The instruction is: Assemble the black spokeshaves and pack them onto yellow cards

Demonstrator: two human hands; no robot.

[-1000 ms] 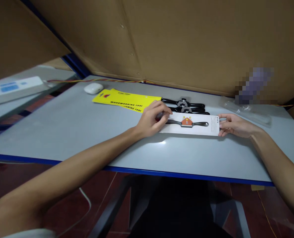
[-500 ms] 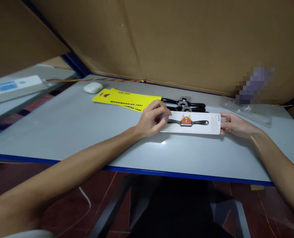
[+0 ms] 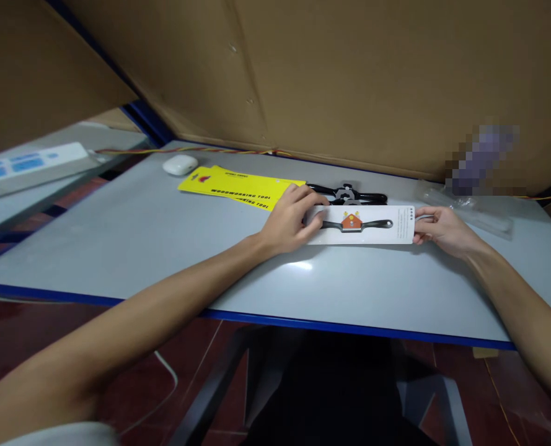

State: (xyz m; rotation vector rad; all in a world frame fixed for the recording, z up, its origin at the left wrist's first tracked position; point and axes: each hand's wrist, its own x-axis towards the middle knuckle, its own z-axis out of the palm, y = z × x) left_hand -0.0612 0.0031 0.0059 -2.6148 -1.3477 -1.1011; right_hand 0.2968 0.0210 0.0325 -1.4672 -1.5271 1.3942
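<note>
A white packaging card (image 3: 372, 234) printted with a picture of a spokeshave is held level above the table by both hands. My left hand (image 3: 290, 222) is closed over its left end, thumb and fingers gripping it and covering part of the print. At the right end, my right hand (image 3: 447, 231) pinches the card's short edge. Just behind the card lie black spokeshaves (image 3: 344, 193) with grey metal parts; the nearer one is mostly hidden by the card. Yellow cards (image 3: 238, 185) reading "WOODWORKING TOOL" lie overlapped beyond my left hand.
A white rounded case (image 3: 180, 165) sits at the back left of the grey table (image 3: 163, 248). Clear plastic packaging (image 3: 480, 214) lies at the right, near a pixelated purple object (image 3: 482, 161). A power strip (image 3: 28, 167) rests on the left-hand surface, and a cable (image 3: 210, 150) runs along the cardboard wall (image 3: 349, 87).
The white card has shifted slightly away from me and covers more of the nearer spokeshave. Both hands keep their hold. The whole view has shifted a little.
</note>
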